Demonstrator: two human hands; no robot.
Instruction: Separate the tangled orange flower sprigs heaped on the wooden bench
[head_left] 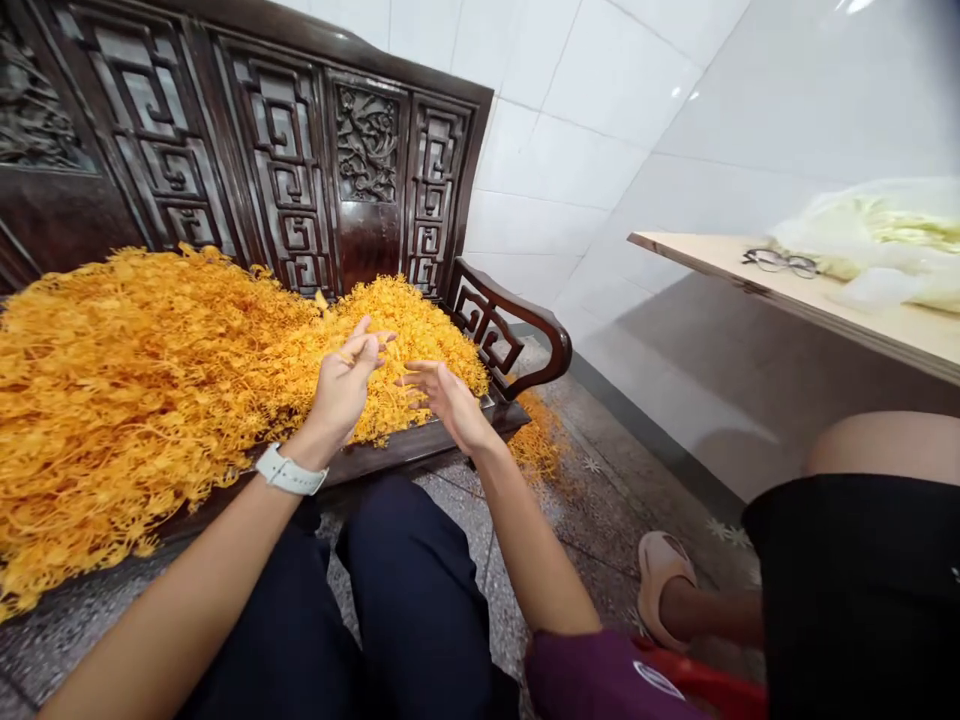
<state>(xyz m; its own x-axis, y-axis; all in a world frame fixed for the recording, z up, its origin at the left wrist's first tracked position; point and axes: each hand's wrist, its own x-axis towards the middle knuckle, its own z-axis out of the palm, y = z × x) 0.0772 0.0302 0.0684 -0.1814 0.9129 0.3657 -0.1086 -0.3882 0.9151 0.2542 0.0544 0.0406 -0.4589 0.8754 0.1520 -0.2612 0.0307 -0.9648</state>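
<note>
A large heap of yellow-orange plastic flower pieces [172,370] with thin stems covers the seat of a dark carved wooden bench [367,235]. Over the right part of this heap my left hand [346,380], with a pale watch on its wrist, has its thumb and forefinger drawn together. Whatever may be between those fingertips is too small to make out against the yellow. Just to the right, palm turned inward, my right hand [456,402] has its fingers stretched out and apart, with nothing visible in it. The two hands face each other without touching.
The bench's curved armrest [551,345] stands right of the heap. More yellow pieces [536,440] lie on the floor beyond it. At right, a wooden tabletop [705,258] holds glasses [780,262] and a translucent plastic bag [877,235]. Another person's leg [720,610] is close by.
</note>
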